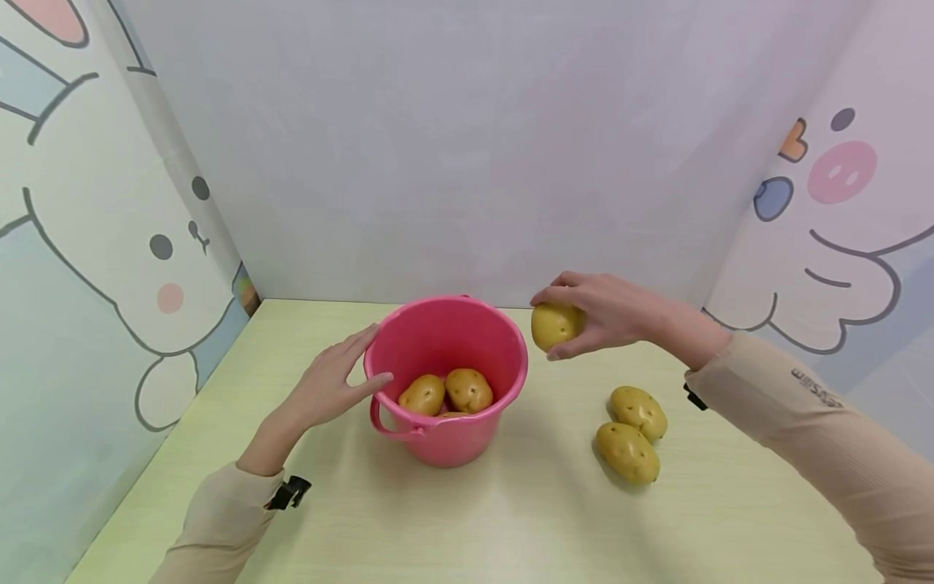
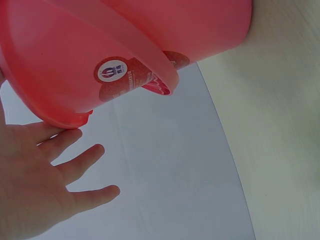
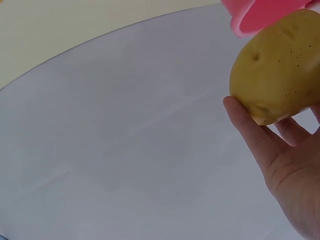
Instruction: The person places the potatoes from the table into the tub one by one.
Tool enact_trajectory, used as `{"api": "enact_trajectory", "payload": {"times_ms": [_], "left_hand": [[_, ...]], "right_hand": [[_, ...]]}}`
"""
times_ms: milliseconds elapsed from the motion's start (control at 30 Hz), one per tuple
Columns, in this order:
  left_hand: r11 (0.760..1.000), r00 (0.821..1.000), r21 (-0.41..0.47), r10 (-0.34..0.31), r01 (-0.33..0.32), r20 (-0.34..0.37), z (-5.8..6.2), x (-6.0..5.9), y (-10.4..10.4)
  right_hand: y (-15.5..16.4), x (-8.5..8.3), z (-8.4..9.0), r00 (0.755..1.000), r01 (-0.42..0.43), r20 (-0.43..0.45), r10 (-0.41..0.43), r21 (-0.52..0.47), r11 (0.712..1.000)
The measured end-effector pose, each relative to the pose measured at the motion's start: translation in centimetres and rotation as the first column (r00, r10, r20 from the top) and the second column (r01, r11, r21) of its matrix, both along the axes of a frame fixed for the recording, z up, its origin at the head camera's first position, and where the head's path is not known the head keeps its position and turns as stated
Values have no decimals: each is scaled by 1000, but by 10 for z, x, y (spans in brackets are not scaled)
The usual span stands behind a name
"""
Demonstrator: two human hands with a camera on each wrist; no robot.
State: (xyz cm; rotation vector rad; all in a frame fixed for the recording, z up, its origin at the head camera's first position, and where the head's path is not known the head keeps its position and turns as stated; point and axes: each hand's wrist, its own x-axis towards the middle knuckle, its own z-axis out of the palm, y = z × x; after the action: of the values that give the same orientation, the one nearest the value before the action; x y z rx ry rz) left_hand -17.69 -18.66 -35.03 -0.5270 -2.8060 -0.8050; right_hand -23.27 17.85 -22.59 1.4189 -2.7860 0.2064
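A pink bucket [image 1: 447, 442] stands upright on the table, with several potatoes [image 1: 469, 390] inside. My left hand [image 1: 332, 380] is at the left side of its rim, thumb lying over the edge. In the left wrist view the fingers [image 2: 82, 162] are straight and spread, some right at the rim. To the right of the bucket, my right hand [image 1: 609, 312] holds a yellow-brown potato [image 1: 556, 326] in the air, gripped between thumb and fingers. The right wrist view shows that potato [image 3: 277, 65] large, overlapping the bucket's rim [image 3: 242, 25].
Two more potatoes [image 1: 627, 453] lie side by side on the pale table [image 1: 525, 527], right of the bucket. The bucket's handle [image 1: 394, 430] hangs down at its front left. A plain pale wall [image 1: 467, 162] rises behind, with cartoon-printed panels [image 1: 80, 268] at both sides.
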Motion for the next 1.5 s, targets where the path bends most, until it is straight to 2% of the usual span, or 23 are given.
{"api": "enact_trajectory", "payload": {"times_ms": [433,700,1167,1500], "left_hand": [[1000,1000,-4,6,-6,19,2,1,0],[1000,1000,-5,6,-6,25,1,1,-1],[1000,1000,6,-6,6,17,1,2,-1],[1000,1000,12,-12,12,11,1,2,-1]], "right_hand": [[-29,-5,11,999,8,38,-11,59,998],[-50,-8,13,995,42,81,-51,112,993],[-81,-14,13,987,36,147,-57,143,989],[-107,-17,12,978,63,184,-99,191,980]]}}
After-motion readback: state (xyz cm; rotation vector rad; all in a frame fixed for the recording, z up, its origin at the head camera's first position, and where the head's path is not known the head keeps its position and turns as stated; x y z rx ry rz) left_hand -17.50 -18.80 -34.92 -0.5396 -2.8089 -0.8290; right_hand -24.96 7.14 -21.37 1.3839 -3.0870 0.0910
